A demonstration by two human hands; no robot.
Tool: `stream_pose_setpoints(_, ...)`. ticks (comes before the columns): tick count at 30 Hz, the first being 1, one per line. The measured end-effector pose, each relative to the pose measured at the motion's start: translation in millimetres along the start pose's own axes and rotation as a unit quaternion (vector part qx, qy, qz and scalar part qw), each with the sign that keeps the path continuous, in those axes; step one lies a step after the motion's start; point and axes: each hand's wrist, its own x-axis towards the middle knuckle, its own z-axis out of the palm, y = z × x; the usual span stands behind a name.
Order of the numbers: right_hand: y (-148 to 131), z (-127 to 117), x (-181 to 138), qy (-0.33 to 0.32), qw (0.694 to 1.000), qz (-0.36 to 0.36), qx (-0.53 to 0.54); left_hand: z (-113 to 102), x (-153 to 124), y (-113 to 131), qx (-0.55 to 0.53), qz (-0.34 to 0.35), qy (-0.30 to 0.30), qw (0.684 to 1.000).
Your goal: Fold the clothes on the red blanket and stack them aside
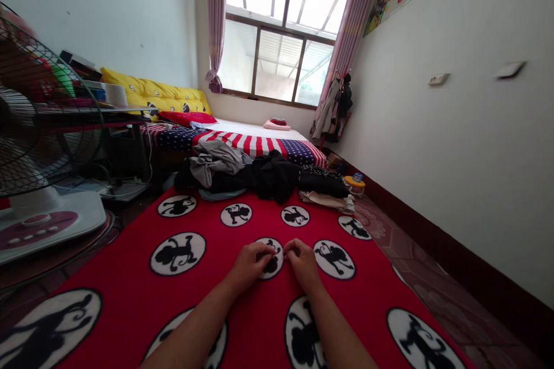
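My left hand point(251, 261) hovers over or rests on a red blanket point(259, 300) printed with black monkey figures in white circles. Its fingers are loosely bent, a little apart from the thumb, and I see nothing held in them. Close by on the right, my right hand point(303, 260) has its fingers curved in the same way, with no object visible between them. A narrow gap separates the two hands, above one of the white circles. Whether the fingertips touch the cloth I cannot tell.
Beyond the hands lie rumpled grey and black clothes point(242, 170), beside a folded stack point(324, 184). A bed point(242, 141) stands under the window. On the left are a fan point(47, 213) and a desk point(125, 109); a wall point(459, 144) rises on the right.
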Motion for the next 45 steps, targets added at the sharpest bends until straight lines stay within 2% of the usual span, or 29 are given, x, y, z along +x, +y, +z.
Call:
stream_pose_setpoints(21,1.0,-1.0,-0.3,0.000,1.000,-0.002,0.005,-0.9,-0.3,0.9,-0.009,-0.003,-0.007,1.000)
stream_pose_setpoints(29,0.0,-0.2,0.7,0.001,1.000,0.002,0.000,4.5,3.1,-3.5,0.003,-0.005,0.016,1.000)
stream_pose_setpoints(45,0.9,-1.5,1.4,-0.005,1.000,0.006,0.011,7.3,5.7,-5.9,0.005,-0.011,0.024,1.000)
